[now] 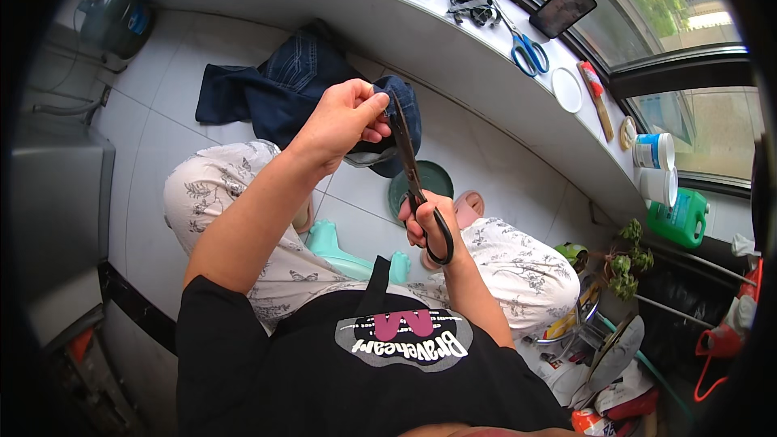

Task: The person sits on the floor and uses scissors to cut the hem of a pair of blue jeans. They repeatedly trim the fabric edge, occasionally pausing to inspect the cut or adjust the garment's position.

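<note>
Dark blue denim jeans [291, 76] hang in front of me, with a stitched back pocket facing up. My left hand [355, 115] pinches an edge of the denim between thumb and fingers. A pair of black-handled scissors [405, 145] is in my right hand [432, 218], fingers through the handle loops. Its dark blades point away from me, and their tips lie against the denim right beside my left fingertips. Whether the blades are parted around the cloth, I cannot tell. Below the scissors, a dark green round dish [434, 179] rests on the tiled floor.
I sit on a turquoise plastic stool [340, 252]. Along the window ledge [485, 67] lie blue-handled scissors [528, 51], dark cloth strips [476, 9], a propped phone [563, 9], a white lid [566, 90] and a brush [598, 100]. A green jug [678, 218] and a plant [628, 255] stand right.
</note>
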The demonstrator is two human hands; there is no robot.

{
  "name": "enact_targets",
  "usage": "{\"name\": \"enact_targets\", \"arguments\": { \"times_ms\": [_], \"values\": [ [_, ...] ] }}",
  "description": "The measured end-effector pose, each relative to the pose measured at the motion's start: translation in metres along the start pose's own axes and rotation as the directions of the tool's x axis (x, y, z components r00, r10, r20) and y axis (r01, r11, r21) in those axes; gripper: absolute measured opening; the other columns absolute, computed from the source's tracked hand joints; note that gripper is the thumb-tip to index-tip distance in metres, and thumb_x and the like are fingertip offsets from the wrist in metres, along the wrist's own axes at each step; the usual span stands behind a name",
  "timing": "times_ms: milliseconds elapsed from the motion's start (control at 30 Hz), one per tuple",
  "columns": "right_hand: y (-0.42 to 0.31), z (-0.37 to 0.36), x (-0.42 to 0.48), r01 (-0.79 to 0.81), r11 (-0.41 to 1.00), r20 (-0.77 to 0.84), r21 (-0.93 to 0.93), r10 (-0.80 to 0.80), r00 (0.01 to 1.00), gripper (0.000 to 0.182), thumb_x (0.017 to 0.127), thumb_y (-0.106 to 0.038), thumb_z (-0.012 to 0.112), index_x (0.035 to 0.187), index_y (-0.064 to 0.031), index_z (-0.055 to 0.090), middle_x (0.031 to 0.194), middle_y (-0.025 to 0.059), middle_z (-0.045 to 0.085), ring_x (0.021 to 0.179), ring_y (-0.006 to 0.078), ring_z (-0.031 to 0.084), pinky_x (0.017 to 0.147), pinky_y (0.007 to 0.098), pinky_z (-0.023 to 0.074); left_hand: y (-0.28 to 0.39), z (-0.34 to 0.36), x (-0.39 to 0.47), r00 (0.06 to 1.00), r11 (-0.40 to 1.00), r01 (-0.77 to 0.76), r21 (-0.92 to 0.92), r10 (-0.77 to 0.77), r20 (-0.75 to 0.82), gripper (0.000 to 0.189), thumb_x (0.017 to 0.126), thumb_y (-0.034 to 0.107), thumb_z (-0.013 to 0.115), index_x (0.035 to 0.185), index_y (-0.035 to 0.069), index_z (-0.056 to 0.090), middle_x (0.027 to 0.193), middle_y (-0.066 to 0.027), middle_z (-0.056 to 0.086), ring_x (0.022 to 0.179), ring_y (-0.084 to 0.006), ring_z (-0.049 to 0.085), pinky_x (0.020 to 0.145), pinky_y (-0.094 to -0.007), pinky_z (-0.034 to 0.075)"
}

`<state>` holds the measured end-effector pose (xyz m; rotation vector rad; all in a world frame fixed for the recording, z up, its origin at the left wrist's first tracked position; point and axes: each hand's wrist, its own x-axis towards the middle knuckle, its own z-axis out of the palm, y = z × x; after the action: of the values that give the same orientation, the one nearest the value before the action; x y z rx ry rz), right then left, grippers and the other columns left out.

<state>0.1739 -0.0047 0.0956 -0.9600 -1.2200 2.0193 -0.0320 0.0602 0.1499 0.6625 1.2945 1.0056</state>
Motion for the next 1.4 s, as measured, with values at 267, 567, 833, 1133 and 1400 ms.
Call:
{"name": "enact_targets", "arguments": {
  "times_ms": [267, 567, 833, 1133, 1400],
  "values": [
    [0.001, 0.001, 0.000, -0.026, 0.999, -0.030, -0.035, 0.025, 0.999, 0.055, 0.080, -0.055, 0.055, 0.071, -0.0016, 0.051, 0.046, -0.0035, 0.038, 0.037, 0.0032, 0.036, 0.036, 0.0183, 0.0338, -0.003, -0.001, -0.004, 0.999, 0.999, -0.035, 0.017, 0.035, 0.027, 0.018, 0.079, 0.002, 0.063, 0.092, 0.003, 0.051, 0.085, -0.0073, 0.063, 0.073, -0.0112, 0.062, 0.063, -0.0194, 0.051],
    [0.005, -0.001, 0.001, -0.025, 0.961, -0.079, -0.275, 0.003, 0.997, 0.065, 0.078, -0.065, 0.050, 0.074, -0.0001, 0.050, 0.048, -0.0033, 0.040, 0.037, 0.0026, 0.037, 0.038, 0.0180, 0.0361, -0.003, 0.006, -0.007, 0.999, 1.000, -0.007, -0.012, 0.006, -0.042, 0.021, 0.078, 0.000, 0.061, 0.095, 0.003, 0.051, 0.086, -0.0075, 0.062, 0.076, -0.0130, 0.062, 0.063, -0.0218, 0.051],
    [0.006, 0.003, 0.003, -0.037, 0.943, -0.106, -0.330, 0.002, 0.994, 0.066, 0.077, -0.065, 0.052, 0.067, 0.0001, 0.050, 0.051, 0.0010, 0.045, 0.042, 0.0080, 0.047, 0.040, 0.0232, 0.0416, -0.021, -0.002, 0.004, 0.997, 0.991, -0.021, -0.132, 0.011, -0.073, 0.019, 0.075, -0.004, 0.060, 0.089, 0.004, 0.049, 0.081, -0.0079, 0.061, 0.071, -0.0133, 0.061, 0.061, -0.0199, 0.049],
    [0.017, -0.003, 0.007, 0.009, 0.995, 0.069, -0.100, -0.002, 0.998, 0.074, 0.077, -0.071, 0.043, 0.082, 0.0028, 0.052, 0.053, -0.0020, 0.042, 0.043, 0.0048, 0.044, 0.053, 0.0234, 0.0492, -0.022, 0.000, 0.003, 0.997, 0.988, -0.025, -0.154, 0.012, -0.081, 0.021, 0.071, -0.008, 0.058, 0.086, 0.004, 0.049, 0.076, -0.0069, 0.060, 0.065, -0.0129, 0.058, 0.060, -0.0193, 0.047],
    [0.014, -0.001, 0.010, -0.030, 0.995, 0.054, -0.092, 0.035, 0.998, 0.077, 0.075, -0.073, 0.041, 0.079, 0.0029, 0.051, 0.050, -0.0033, 0.039, 0.041, 0.0038, 0.041, 0.050, 0.0224, 0.0471, -0.023, 0.000, 0.001, 0.998, 0.985, -0.008, -0.170, -0.004, -0.069, 0.022, 0.070, -0.008, 0.059, 0.086, 0.004, 0.049, 0.076, -0.0072, 0.060, 0.064, -0.0128, 0.058, 0.059, -0.0194, 0.046]
  ]
}}
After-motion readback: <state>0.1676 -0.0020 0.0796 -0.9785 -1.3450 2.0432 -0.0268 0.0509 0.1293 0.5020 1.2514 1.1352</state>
